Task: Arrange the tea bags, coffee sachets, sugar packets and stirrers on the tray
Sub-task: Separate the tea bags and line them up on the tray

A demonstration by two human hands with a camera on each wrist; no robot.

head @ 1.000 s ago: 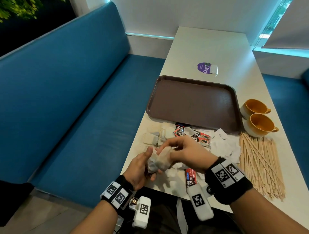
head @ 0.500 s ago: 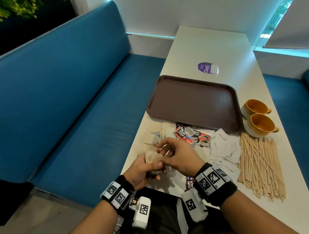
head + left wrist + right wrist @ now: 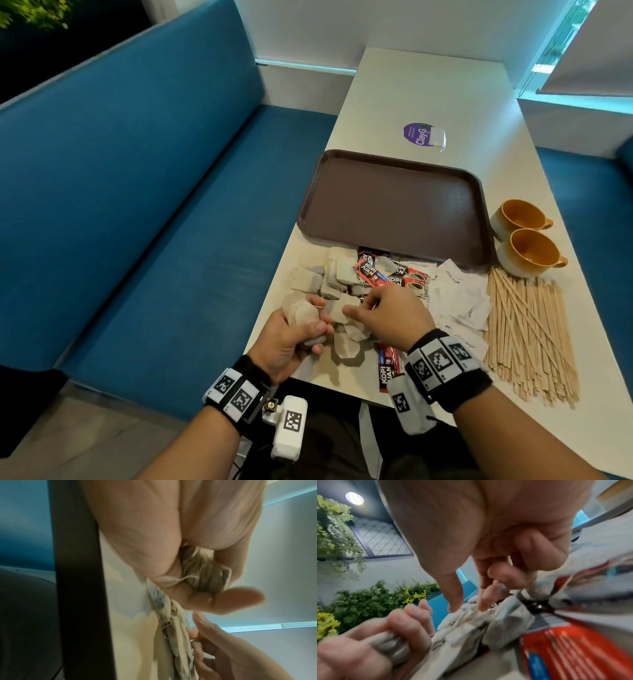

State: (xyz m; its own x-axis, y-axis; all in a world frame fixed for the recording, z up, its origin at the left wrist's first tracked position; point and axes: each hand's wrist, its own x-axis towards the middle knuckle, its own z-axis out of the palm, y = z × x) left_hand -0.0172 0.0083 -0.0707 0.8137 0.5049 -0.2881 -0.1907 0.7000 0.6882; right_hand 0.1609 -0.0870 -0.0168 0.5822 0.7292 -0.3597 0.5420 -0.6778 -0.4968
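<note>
Left hand [image 3: 287,346]: a bunch of beige paper tea bags [image 3: 301,313] is clasped.
Right hand [image 3: 387,315]: a loose beige tea bag [image 3: 339,308] is pinched on the table.

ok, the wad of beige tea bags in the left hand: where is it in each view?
Head: wad of beige tea bags lower centre, in the left hand.
Left wrist: right of centre, under curled fingers.
Right wrist: bottom left, inside the fist.
Shared landmark: loose tea bags on the white table.
</note>
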